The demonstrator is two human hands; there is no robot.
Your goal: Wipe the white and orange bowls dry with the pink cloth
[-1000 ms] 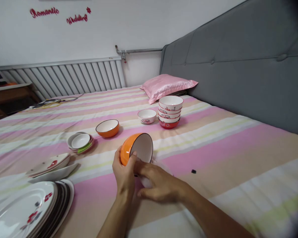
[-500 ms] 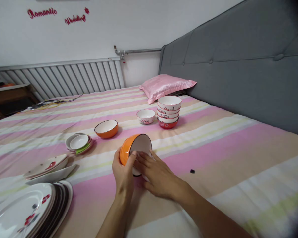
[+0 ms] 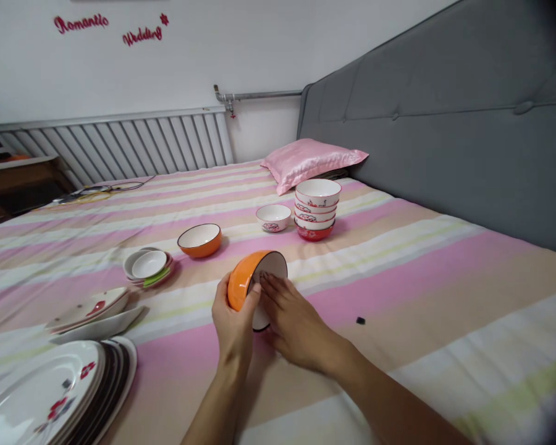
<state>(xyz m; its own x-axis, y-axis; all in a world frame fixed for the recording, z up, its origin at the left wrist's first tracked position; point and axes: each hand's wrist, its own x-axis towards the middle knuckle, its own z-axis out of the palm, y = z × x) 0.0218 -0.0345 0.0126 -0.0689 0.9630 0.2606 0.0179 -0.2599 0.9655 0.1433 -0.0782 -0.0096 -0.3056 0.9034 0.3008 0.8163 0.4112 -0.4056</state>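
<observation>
My left hand (image 3: 234, 324) grips an orange bowl (image 3: 243, 281) with a white inside, tilted on its side so the opening faces right, just above the striped bedspread (image 3: 398, 272). My right hand (image 3: 296, 318) reaches into the bowl's opening, fingers pressed flat against the white inner wall. Whether a cloth lies under those fingers is hidden. A second orange bowl (image 3: 199, 240) stands upright farther back on the bed.
A stack of white and red bowls (image 3: 317, 208) and a single small bowl (image 3: 273, 217) stand near the pink pillow (image 3: 311, 159). Small saucers (image 3: 148, 266), flowered plates (image 3: 95, 311) and a pile of large plates (image 3: 60, 389) lie left. A grey headboard (image 3: 445, 123) runs along the right.
The bowl has tipped further onto its side and dropped slightly. My right hand moved from beneath the bowl up into its opening, fingers now spread flat inside.
</observation>
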